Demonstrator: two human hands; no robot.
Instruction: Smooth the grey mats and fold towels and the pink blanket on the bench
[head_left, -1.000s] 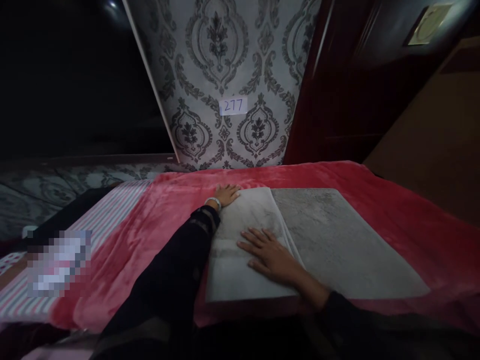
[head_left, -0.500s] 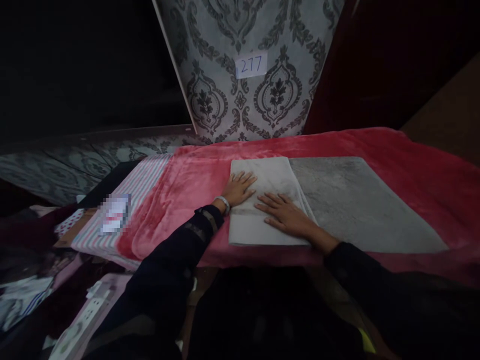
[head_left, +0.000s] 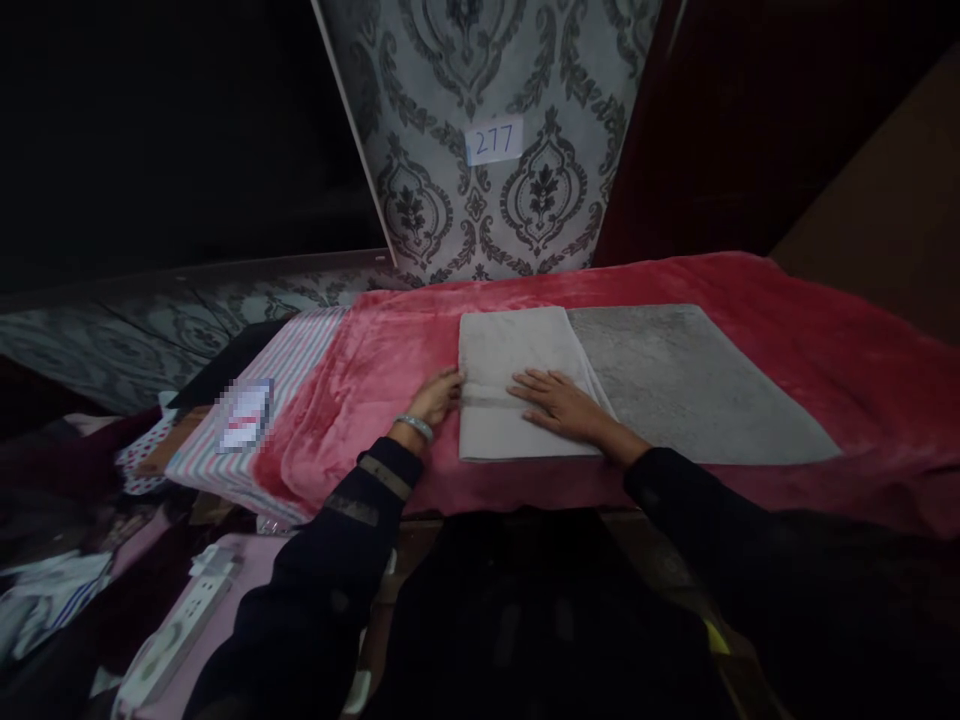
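A grey towel (head_left: 690,390) lies on a red blanket (head_left: 390,350). Its left part is folded over into a paler layered rectangle (head_left: 510,345) with a band across it. My left hand (head_left: 437,397), with a bracelet at the wrist, is at the left folded edge, its fingers curled together on that edge; the fingertips are partly hidden. Flat on top of the folded part rests my right hand (head_left: 559,405), fingers stretched out and slightly apart.
Left of the red blanket are a striped cloth (head_left: 289,345) and a blurred packet (head_left: 246,415). A white power strip (head_left: 176,630) sits low on the left near loose clothes. Behind is a patterned wall with a paper (head_left: 494,140) marked 277.
My left hand has slid from the top of the folded towel to its left edge, and its fingers have curled in. My right hand stays flat on the towel.
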